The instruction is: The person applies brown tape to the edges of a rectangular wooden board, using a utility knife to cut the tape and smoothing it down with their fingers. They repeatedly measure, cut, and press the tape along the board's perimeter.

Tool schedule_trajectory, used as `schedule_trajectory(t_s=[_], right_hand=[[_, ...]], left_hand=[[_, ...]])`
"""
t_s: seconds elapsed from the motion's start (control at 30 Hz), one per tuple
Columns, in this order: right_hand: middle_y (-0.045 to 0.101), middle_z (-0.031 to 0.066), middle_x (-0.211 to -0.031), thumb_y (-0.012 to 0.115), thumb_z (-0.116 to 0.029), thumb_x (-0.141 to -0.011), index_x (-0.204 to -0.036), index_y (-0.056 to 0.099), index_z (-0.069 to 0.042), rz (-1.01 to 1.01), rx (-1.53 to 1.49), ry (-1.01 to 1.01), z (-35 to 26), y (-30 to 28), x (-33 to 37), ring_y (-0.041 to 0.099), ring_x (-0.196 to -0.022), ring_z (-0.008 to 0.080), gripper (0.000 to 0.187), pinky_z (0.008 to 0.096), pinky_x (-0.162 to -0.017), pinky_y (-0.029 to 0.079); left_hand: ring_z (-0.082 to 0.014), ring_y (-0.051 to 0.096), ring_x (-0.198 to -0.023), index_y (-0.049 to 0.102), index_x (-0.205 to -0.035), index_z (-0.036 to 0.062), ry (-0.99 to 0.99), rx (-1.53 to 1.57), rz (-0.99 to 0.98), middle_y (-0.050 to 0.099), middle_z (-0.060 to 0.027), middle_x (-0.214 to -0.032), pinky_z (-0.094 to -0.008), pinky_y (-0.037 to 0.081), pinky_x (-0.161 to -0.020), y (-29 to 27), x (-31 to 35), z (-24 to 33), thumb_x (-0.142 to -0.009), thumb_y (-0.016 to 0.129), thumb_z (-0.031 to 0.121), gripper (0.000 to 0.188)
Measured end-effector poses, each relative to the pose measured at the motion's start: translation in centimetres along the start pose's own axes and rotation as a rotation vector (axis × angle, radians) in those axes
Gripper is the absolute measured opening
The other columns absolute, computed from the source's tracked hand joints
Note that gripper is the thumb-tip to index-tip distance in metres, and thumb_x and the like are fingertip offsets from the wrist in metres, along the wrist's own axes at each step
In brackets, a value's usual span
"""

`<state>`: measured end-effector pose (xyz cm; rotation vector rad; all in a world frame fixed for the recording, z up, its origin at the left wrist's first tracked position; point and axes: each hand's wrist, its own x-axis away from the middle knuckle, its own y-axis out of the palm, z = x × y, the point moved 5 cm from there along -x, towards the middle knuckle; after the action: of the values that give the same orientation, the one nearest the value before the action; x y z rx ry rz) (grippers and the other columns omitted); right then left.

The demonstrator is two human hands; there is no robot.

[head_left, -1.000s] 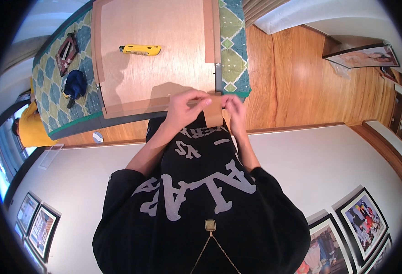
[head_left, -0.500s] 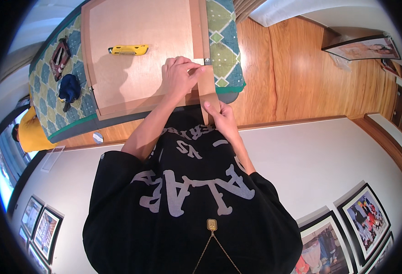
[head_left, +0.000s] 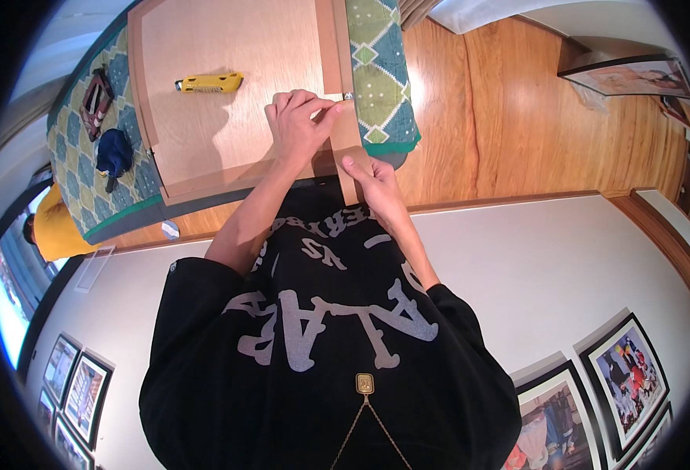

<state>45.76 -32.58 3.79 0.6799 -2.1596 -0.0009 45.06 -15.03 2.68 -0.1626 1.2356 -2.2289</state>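
A thin wooden panel [head_left: 259, 59], edged with brown tape like a picture frame's back, lies face-on before me. Along its right edge, near the close corner, runs a loose strip of brown paper tape [head_left: 347, 139]. My left hand [head_left: 296, 129] pinches the strip's far end between thumb and forefinger, right at the panel's edge. Lower down, my right hand [head_left: 380, 188] grips the near end, its thumb on top and the fingers mostly hidden beneath. A yellow utility knife [head_left: 210, 82] rests on the panel, left of my left hand.
Under the panel is a green-and-blue patterned quilt [head_left: 380, 86]. On its left side lie a dark blue bundle [head_left: 114, 151] and a dark reddish frame-shaped object [head_left: 96, 102]. A framed picture [head_left: 631, 77] leans at the far right. Someone in yellow [head_left: 59, 227] is at the left.
The strip now sits closer along the panel's edge, and both hands have shifted slightly left with it. The panel and knife appear a little further left in view.
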Motion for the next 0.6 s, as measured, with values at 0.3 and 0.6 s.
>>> schedule_trajectory(t_s=[0.3, 0.6], right_hand=[[0.057, -0.0067, -0.07, 0.068, -0.03, -0.095, -0.094, 0.07, -0.001, 0.01, 0.001, 0.003, -0.5, 0.3, 0.3, 0.043, -0.058, 0.0019, 0.029, 0.0222, -0.051, 0.034], [0.054, -0.0074, -0.065, 0.069, -0.031, -0.094, -0.091, 0.07, -0.001, 0.016, -0.009, -0.007, 0.8, -0.1, -0.3, 0.041, -0.056, 0.0018, 0.03, 0.0232, -0.049, 0.031]], left_hand=[[-0.016, 0.05, -0.09, 0.075, -0.072, 0.0209, 0.008, -0.029, 0.026, 0.061, 0.0099, -0.081, -0.0362, 0.031, -0.08, 0.0, 0.0, 0.3, -0.072, 0.082, 0.037, 0.017], [-0.0165, 0.05, -0.092, 0.074, -0.071, 0.0241, -0.005, -0.099, 0.076, 0.059, 0.0109, -0.083, -0.0388, 0.029, -0.081, 0.0, 0.1, 0.9, -0.07, 0.083, 0.036, 0.015]])
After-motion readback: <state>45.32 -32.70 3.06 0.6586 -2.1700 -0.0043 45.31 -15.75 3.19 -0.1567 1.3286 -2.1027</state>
